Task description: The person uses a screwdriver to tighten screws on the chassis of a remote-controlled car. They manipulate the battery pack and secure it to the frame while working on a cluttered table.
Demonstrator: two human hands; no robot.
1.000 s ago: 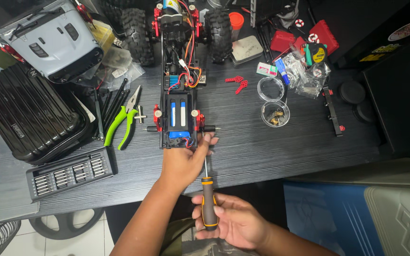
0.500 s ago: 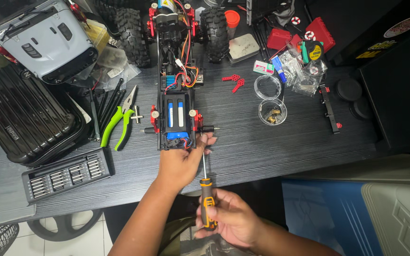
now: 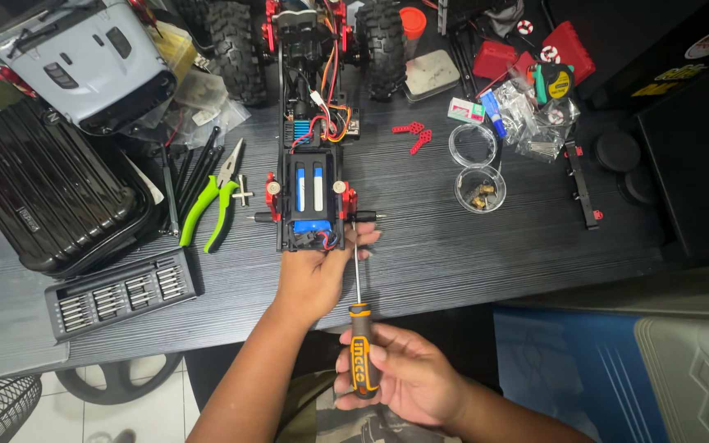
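A radio-controlled car chassis [image 3: 309,139] with red fittings, black tyres and a blue battery lies lengthways on the dark desk [image 3: 469,254]. My left hand [image 3: 317,275] grips the chassis's near end, fingers on its right corner. My right hand [image 3: 400,377] holds a screwdriver [image 3: 359,328] by its orange and black handle. The thin shaft points up to the chassis's near right corner, beside my left fingers.
Green-handled pliers [image 3: 211,205] and a bit set tray [image 3: 116,293] lie left of the chassis. A black ribbed case [image 3: 43,193] and a grey car body [image 3: 75,53] sit further left. Two round clear dishes [image 3: 479,168], red parts and bagged hardware [image 3: 535,115] are on the right.
The view has shifted slightly. Both hands keep their hold; the screwdriver stays at the chassis's near right corner.
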